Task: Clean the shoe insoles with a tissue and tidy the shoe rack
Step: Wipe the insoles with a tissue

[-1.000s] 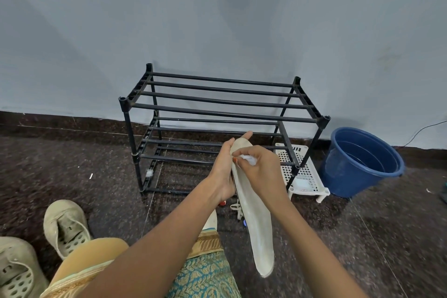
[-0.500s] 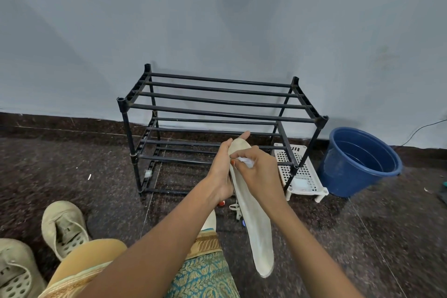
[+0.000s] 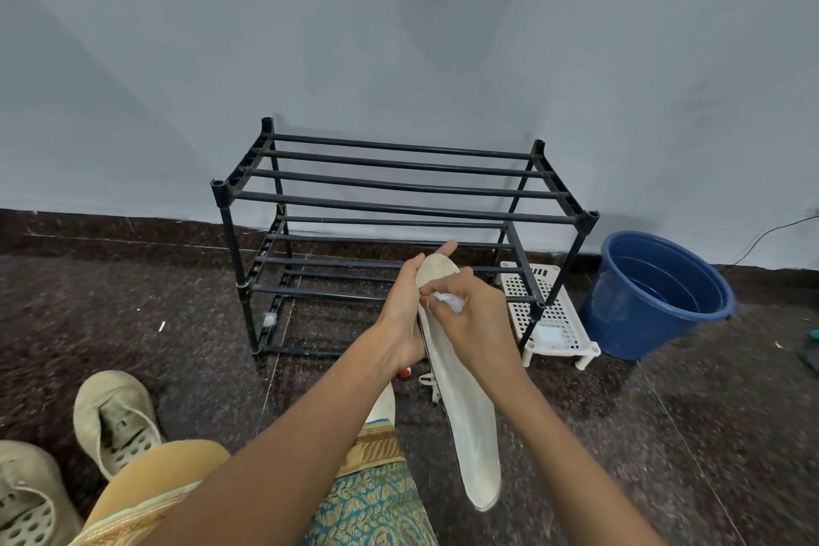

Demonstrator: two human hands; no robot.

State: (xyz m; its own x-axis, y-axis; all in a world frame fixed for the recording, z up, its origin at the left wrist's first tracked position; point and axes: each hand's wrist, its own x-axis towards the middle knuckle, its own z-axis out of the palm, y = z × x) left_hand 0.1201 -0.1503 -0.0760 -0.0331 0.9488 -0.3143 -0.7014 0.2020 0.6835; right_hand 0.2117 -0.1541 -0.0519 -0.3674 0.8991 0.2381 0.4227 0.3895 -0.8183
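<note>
The left hand [image 3: 405, 315] is gripping the insole [image 3: 465, 412] near its top, between thumb and fingers; the right hand [image 3: 474, 324] is pinching a tissue [image 3: 447, 301] against it, just beside those fingers, the rack [image 3: 399, 186] standing beyond them

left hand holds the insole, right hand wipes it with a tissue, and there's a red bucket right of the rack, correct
The bucket is blue, not red, per the head view. The rest holds: left hand holds the insole, right hand wipes with the tissue.

Blue bucket [image 3: 620, 324] beside white perforated stand [image 3: 563, 315]
</note>
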